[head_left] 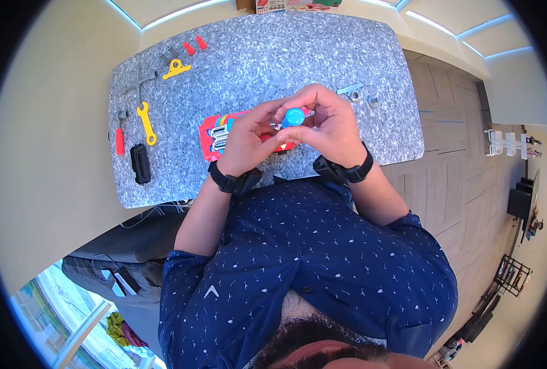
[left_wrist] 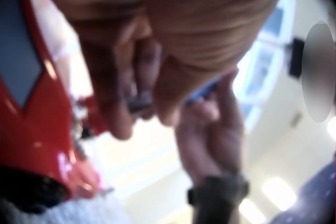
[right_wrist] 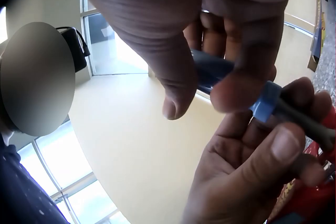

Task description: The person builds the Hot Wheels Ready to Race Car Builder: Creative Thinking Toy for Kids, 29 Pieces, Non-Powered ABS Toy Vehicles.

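A blue-handled tool, seen from its handle end in the head view, stands over a red toy car. My right hand grips its blue handle between thumb and fingers. Around the grey shaft, just below the light blue collar, my left hand has its thumb and fingers curled. Both hands cover part of the car, and the shaft's tip is hidden in the head view. The left wrist view is blurred, with the car's red body beside my left hand.
Along the table's left side lie a yellow wrench, a yellow piece, a red-handled tool, a black case and small red pieces. Grey parts lie right of the hands. Boxes stand beyond the far edge.
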{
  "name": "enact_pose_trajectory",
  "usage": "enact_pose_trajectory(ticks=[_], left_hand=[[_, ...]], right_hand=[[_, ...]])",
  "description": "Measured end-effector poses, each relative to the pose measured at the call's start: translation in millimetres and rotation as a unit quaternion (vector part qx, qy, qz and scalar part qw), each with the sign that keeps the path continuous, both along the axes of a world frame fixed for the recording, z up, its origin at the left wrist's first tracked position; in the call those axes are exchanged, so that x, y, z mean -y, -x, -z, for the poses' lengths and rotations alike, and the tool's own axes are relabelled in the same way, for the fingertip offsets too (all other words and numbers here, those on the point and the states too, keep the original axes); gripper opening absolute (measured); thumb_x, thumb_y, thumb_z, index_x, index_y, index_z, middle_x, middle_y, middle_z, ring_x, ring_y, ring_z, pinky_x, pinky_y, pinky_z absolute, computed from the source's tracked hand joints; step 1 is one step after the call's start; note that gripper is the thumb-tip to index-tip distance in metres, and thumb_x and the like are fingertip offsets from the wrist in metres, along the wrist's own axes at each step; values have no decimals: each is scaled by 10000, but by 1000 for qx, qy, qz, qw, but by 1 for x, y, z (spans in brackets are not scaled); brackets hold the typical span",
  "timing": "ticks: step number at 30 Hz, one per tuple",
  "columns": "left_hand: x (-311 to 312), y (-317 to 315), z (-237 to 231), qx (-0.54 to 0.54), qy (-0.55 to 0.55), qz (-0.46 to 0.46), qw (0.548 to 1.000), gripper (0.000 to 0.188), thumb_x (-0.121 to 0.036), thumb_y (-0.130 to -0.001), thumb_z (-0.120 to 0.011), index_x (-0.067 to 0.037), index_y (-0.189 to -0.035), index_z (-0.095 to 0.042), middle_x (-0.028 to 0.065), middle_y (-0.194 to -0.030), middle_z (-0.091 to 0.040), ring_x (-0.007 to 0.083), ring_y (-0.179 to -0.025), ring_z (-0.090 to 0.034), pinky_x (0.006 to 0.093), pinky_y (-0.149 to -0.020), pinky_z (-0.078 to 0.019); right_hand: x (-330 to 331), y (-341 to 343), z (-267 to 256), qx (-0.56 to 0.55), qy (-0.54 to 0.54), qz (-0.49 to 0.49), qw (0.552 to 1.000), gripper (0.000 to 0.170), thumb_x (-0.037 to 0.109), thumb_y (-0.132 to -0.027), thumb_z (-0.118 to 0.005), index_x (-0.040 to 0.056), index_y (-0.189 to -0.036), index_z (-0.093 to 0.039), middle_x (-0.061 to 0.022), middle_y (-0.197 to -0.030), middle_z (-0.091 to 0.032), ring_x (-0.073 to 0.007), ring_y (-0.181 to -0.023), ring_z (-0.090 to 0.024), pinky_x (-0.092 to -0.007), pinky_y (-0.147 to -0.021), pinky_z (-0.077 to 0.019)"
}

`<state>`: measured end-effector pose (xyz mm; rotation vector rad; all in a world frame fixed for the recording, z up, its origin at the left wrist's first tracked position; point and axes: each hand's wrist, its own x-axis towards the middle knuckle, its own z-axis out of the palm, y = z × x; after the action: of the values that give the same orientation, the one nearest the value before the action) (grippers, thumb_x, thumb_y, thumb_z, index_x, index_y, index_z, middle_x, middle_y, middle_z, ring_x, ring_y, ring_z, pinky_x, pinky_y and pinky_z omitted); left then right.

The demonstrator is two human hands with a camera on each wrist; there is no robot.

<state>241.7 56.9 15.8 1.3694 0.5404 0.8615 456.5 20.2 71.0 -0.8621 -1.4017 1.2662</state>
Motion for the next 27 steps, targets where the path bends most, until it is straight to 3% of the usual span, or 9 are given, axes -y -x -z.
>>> enact_pose_trajectory(ticks=[1, 4, 7, 10, 13, 16, 22, 25, 27], left_hand=[[0, 0, 2, -10, -18, -8, 1000, 561, 107, -1057, -637, -9, -1599, -556, 119, -1415, -717, 196, -1276, -732, 371, -1083, -621], [0, 1, 16, -13, 6, -16, 1000, 571, 99, -1048, -660, -12, -1599, -558, 124, -1435, -712, 200, -1275, -732, 375, -1076, -626], [-3, 5, 12, -31, -23, 4, 999, 586, 104, -1043, -660, -16, -1607, -553, 125, -1432, -719, 198, -1261, -739, 367, -1061, -630], [0, 0, -8, -10, -36, -24, 999, 598, 113, -1037, -654, -25, -1609, -553, 126, -1437, -719, 187, -1264, -733, 355, -1043, -633], [-3, 4, 4, -30, -24, -10, 999, 612, 114, -1030, -662, -23, -1616, -548, 121, -1449, -718, 182, -1274, -728, 351, -1039, -632], [-5, 5, 11, -47, 3, -12, 999, 621, 107, -1020, -684, -10, -1614, -544, 130, -1448, -722, 190, -1292, -725, 361, -1065, -625], [-1, -1, 0, 9, -19, -31, 999, 564, 106, -1020, -689, 19, -1566, -578, 128, -1419, -735, 199, -1300, -725, 379, -1118, -606], [-1, 2, 13, 26, -15, -39, 999, 514, 74, -1017, -732, 2, -1514, -621, 99, -1385, -746, 174, -1258, -733, 358, -1073, -622], [1, 4, 14, -22, -7, -40, 999, 533, 29, -977, -799, -21, -1485, -646, 97, -1362, -756, 190, -1227, -738, 373, -1050, -617]], right_hand=[[-2, 3, -1, 14, -27, 14, 999, 358, -34, -983, -815, 8, -1327, -726, -72, -1274, -763, -166, -1192, -731, -337, -1040, -620], [1, 12, -21, -9, 23, 10, 1000, 350, -13, -943, -870, 10, -1263, -730, -57, -1193, -779, -153, -1141, -745, -323, -992, -625], [-2, -1, -21, 75, 2, -24, 997, 374, 12, -931, -894, 27, -1265, -725, -47, -1163, -772, -146, -1115, -751, -310, -977, -623], [-1, -1, -1, 49, 2, 16, 999, 386, 17, -947, -879, 32, -1303, -732, -63, -1186, -785, -155, -1105, -763, -313, -973, -628], [1, 4, -5, 76, 9, 43, 996, 357, 21, -950, -874, 27, -1282, -746, -67, -1198, -797, -144, -1105, -766, -311, -962, -640], [-1, 10, -24, 24, 18, 11, 999, 358, 26, -925, -899, 11, -1244, -738, -71, -1210, -799, -126, -1094, -764, -306, -937, -646], [0, 0, -1, 134, -21, -9, 991, 413, -41, -997, -783, 33, -1398, -714, -100, -1286, -789, -171, -1179, -764, -325, -976, -643], [2, 11, -13, 41, -3, -6, 999, 435, -56, -1015, -747, 39, -1437, -699, -103, -1280, -789, -159, -1173, -754, -326, -962, -646], [-1, 4, -12, 64, -24, -33, 997, 441, -58, -1027, -730, 28, -1456, -682, -112, -1286, -788, -161, -1174, -752, -329, -967, -647]])
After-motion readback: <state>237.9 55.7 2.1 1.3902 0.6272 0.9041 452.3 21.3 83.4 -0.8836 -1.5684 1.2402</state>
